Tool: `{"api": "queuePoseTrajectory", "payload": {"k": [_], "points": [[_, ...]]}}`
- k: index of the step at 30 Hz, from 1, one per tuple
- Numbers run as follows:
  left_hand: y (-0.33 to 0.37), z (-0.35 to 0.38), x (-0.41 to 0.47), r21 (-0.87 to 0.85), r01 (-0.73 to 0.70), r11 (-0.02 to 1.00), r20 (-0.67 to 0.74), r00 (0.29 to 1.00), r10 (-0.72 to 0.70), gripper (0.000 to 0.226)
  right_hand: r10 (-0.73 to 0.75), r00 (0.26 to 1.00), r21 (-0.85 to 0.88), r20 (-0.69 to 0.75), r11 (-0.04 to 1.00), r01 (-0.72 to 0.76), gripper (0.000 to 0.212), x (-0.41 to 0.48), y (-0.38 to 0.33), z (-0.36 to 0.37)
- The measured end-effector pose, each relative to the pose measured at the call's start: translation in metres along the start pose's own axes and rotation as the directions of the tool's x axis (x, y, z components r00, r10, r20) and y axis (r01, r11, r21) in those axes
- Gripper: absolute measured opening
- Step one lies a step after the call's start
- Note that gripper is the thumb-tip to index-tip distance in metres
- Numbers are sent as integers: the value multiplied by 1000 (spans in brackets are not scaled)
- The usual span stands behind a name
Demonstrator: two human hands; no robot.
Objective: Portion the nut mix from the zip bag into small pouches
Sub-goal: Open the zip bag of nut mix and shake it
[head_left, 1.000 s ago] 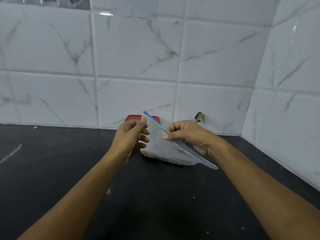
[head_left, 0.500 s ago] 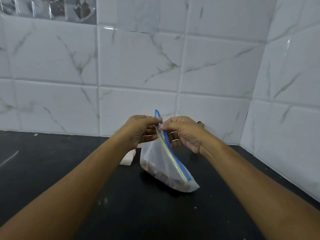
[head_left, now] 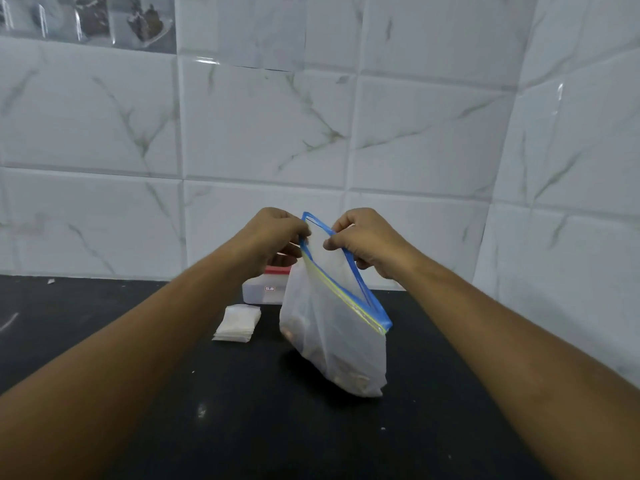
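Pinching the zip bag (head_left: 334, 344) open.
One blue lip in left hand (head_left: 273, 242), other in right hand (head_left: 367, 242); bottom on counter (head_left: 138, 427), 3 o'clock of the pouches (head_left: 239, 322). Soft, slippery, probably bottom-heavy: better to grip at stiff zip strip.

The zip bag (head_left: 332, 344) you hold is thin, soft plastic film, frosted and translucent, creased where it sags, with a faint sheen. Its zip strip (head_left: 360, 282) is thicker, smooth blue plastic, with a yellow-green line along the near lip. Through the film the nut mix (head_left: 349, 377) shows only as dull brown shapes. The small pouches (head_left: 239, 322) look like thin, cloudy-white plastic. Your container (head_left: 263, 292) is milky, semi-matt plastic under a red lid (head_left: 277, 270). The counter (head_left: 242, 427) is black, smooth and slightly glossy, dusted with pale specks. The wall tiles (head_left: 259, 133) are glossy white with grey marble veining and catch bright glints.
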State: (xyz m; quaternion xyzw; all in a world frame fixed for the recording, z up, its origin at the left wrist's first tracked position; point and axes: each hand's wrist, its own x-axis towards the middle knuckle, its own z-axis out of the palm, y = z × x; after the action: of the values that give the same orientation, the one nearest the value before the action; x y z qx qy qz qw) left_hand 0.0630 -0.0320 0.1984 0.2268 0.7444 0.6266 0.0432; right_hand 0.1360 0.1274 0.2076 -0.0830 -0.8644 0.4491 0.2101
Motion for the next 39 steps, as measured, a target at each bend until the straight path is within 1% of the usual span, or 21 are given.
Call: {"api": "queuePoseTrajectory", "payload": {"k": [2,5,8,11,12,13,15,16,18,20,21,22,24,26,27,28,29,31,34,36,39], "points": [[-1,2,6,28,-6,1000,-2,1000,6,12,-37,999,-119,-20,992,34,14,4,-4,1],[-2,4,12,59,-15,998,-7,1000,15,16,-87,994,-217,-58,974,73,12,7,-8,2],[1,7,15,114,-58,992,-6,998,59,10,-135,990,-404,-45,908,106,27,9,-8,4],[4,10,17,216,-99,971,-43,993,111,7,-206,977,-559,-56,818,140,13,11,-9,6],[4,10,18,261,-112,959,-60,989,132,11,-218,974,-575,-64,805,143,8,12,-10,6],[3,11,19,308,-126,943,-71,985,154,18,-214,974,-561,-68,816,140,5,13,-11,5],[3,11,21,418,-158,895,-67,977,204,36,-175,983,-465,-62,876,126,9,14,-12,2],[2,11,22,487,-173,856,-61,971,231,44,-148,988,-407,-54,906,114,12,14,-12,1],[3,11,25,645,-185,741,-66,953,295,53,-99,995,-309,-33,948,84,15,15,-12,0],[4,12,27,754,-180,632,-76,931,356,49,-64,998,-225,-1,972,62,10,14,-12,0],[5,11,28,781,-180,598,-80,921,381,44,-59,998,-191,19,980,61,5,14,-12,-1],[6,12,29,799,-180,574,-82,913,400,38,-57,998,-179,40,982,63,6,14,-12,-2],[6,13,31,808,-195,556,-79,899,431,22,-40,995,-242,87,968,60,29,14,-10,-2],[7,15,31,791,-220,571,-77,890,449,10,-64,994,-413,84,906,93,48,14,-5,1],[8,15,31,782,-228,581,-78,888,454,7,-100,993,-511,59,852,116,51,15,-2,2],[8,16,31,773,-229,591,-81,889,450,7,-139,990,-587,31,799,131,48,16,1,3],[9,16,32,762,-228,606,-84,893,442,7,-177,984,-625,5,768,141,43,18,5,4],[9,15,33,699,-231,677,-94,909,406,8,-232,972,-607,-46,779,157,26,20,9,2],[13,10,35,498,-223,838,-110,942,316,5,-255,962,-469,-93,864,183,4,22,8,-6],[16,7,35,409,-196,891,-114,958,263,3,-237,966,-387,-103,904,181,4,23,5,-11],[20,8,36,399,-194,896,-102,962,253,3,-234,967,-382,-99,906,181,9,26,4,-14]]}}
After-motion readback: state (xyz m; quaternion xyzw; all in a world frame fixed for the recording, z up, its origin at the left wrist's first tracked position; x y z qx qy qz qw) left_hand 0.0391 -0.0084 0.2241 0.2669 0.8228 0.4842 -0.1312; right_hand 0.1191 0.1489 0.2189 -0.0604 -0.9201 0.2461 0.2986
